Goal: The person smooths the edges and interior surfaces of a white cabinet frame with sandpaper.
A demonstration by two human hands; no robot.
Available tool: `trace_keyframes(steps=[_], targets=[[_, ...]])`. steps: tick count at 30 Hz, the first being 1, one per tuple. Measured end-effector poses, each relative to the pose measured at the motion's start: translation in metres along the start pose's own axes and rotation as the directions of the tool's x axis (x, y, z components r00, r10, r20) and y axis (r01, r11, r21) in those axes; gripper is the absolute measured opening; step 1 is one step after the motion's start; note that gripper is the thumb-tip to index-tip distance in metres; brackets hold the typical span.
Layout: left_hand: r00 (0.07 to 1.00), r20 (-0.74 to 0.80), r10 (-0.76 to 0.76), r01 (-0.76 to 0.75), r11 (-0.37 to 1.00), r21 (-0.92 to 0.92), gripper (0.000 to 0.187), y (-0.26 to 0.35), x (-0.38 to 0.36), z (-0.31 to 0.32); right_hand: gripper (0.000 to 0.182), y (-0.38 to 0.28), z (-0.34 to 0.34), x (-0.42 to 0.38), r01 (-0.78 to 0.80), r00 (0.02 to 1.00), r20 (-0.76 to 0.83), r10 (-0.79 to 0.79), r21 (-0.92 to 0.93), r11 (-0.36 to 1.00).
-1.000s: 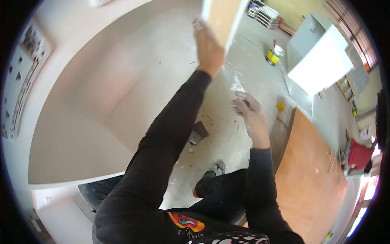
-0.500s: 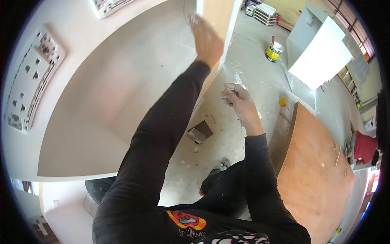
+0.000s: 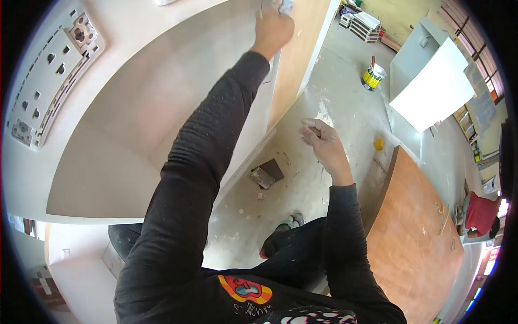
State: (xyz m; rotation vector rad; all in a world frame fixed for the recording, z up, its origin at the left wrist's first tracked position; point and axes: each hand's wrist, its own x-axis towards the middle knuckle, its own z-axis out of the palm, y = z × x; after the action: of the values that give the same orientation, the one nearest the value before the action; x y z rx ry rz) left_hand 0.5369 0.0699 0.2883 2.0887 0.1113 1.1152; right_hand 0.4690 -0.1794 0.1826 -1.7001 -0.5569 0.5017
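Observation:
My left hand is at the top edge, its fingers closed around a small pale piece, partly cut off by the frame. It is beside the upright wooden panel at the edge of a white cabinet. Over the floor, my right hand has its dusty fingers curled towards the thumb, with nothing visible in them. Below and left of it, a dark flat piece and a grey block lie on the floor.
White socket plates sit at the upper left. A tilted wooden board stands at the right. Farther back are a yellow-labelled bucket, a white box-shaped cabinet and a yellow item. A person in red is at the far right.
My left hand has moved up along the wooden panel, and the pale piece in it now shows. My right hand's fingers are more curled. The whole view has shifted slightly.

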Motion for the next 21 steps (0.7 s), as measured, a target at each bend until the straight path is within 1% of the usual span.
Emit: trace_keyframes(steps=[1,2,3,4,5,6,7,9,10,11,12,13,14,15,16,17,18,19,21], targets=[[0.999,0.040,-0.026,0.025,0.999,0.041,0.052,-0.007,0.010,-0.002,0.033,0.002,-0.001,-0.002,-0.001,1.000,0.001,0.001,-0.002,1.000],[0.996,0.079,0.040,-0.060,0.961,0.270,0.045,-0.041,0.005,0.010,0.033,0.005,-0.002,-0.002,0.008,1.000,0.014,-0.008,-0.058,0.998],[0.997,0.019,0.072,-0.075,0.972,0.224,0.038,-0.066,-0.016,0.026,0.033,0.006,-0.003,-0.003,0.018,1.000,0.025,-0.015,-0.110,0.994],[0.994,-0.041,0.105,-0.096,0.979,0.179,0.033,-0.091,-0.038,0.041,0.033,0.005,-0.004,-0.004,0.020,1.000,0.024,-0.018,-0.107,0.994],[0.976,-0.208,0.058,-0.091,0.985,-0.148,0.027,-0.098,-0.063,0.049,0.033,0.004,-0.004,-0.006,0.031,0.999,0.032,-0.026,-0.150,0.988],[0.976,-0.207,0.065,-0.096,0.985,-0.145,0.027,-0.096,-0.063,0.040,0.033,0.002,-0.004,-0.006,0.042,0.999,0.041,-0.034,-0.193,0.980],[0.998,0.007,0.059,-0.058,0.990,-0.126,0.021,-0.094,-0.062,0.023,0.033,0.001,-0.003,-0.006,0.044,0.998,0.042,-0.037,-0.191,0.981],[0.984,0.126,0.125,-0.124,0.992,-0.010,0.014,-0.081,-0.024,0.000,0.032,0.004,-0.001,-0.008,0.089,0.995,0.062,-0.075,-0.264,0.960],[0.970,0.185,0.156,-0.167,0.985,0.041,0.014,-0.073,-0.004,-0.012,0.032,0.005,-0.001,-0.011,0.070,0.997,0.062,-0.056,-0.259,0.963],[0.959,0.256,0.120,-0.142,0.988,0.069,0.015,-0.086,0.028,-0.007,0.031,0.002,-0.002,-0.015,0.067,0.995,0.092,-0.043,-0.268,0.961],[0.942,0.325,0.082,-0.121,0.988,0.101,0.023,-0.100,0.060,-0.001,0.031,0.000,-0.005,-0.015,0.074,0.992,0.122,-0.041,-0.280,0.957],[0.868,0.497,0.014,-0.130,0.971,0.201,0.050,-0.095,0.075,0.000,0.031,0.001,-0.008,-0.016,0.066,0.992,0.122,-0.032,-0.277,0.959],[0.863,0.505,0.010,-0.129,0.971,0.201,0.050,-0.098,0.059,0.009,0.031,0.003,-0.011,-0.017,0.101,0.990,0.124,-0.066,-0.300,0.949],[0.957,0.288,-0.025,-0.024,0.986,0.163,0.032,-0.057,0.016,0.003,0.032,0.005,-0.012,-0.018,0.136,0.987,0.126,-0.100,-0.320,0.937],[0.983,0.175,0.058,-0.100,0.966,0.239,0.030,-0.067,-0.010,0.012,0.032,0.004,-0.012,-0.020,0.128,0.988,0.128,-0.092,-0.310,0.942],[0.988,0.059,0.139,-0.151,0.932,0.330,0.029,-0.078,-0.036,0.023,0.032,0.001,-0.011,-0.021,0.156,0.986,0.111,-0.122,-0.381,0.911],[0.978,0.117,0.174,-0.207,0.894,0.399,0.035,-0.122,-0.075,0.042,0.033,-0.001,-0.009,-0.019,0.183,0.983,0.095,-0.157,-0.451,0.874],[0.962,0.175,0.207,-0.266,0.848,0.459,0.043,-0.164,-0.113,0.061,0.033,-0.001,-0.009,-0.018,0.175,0.984,0.098,-0.146,-0.443,0.879],[0.966,0.252,0.053,-0.155,0.902,0.403,0.048,-0.201,-0.162,0.065,0.034,0.000,-0.007,-0.018,0.136,0.987,0.139,-0.085,-0.415,0.900]])
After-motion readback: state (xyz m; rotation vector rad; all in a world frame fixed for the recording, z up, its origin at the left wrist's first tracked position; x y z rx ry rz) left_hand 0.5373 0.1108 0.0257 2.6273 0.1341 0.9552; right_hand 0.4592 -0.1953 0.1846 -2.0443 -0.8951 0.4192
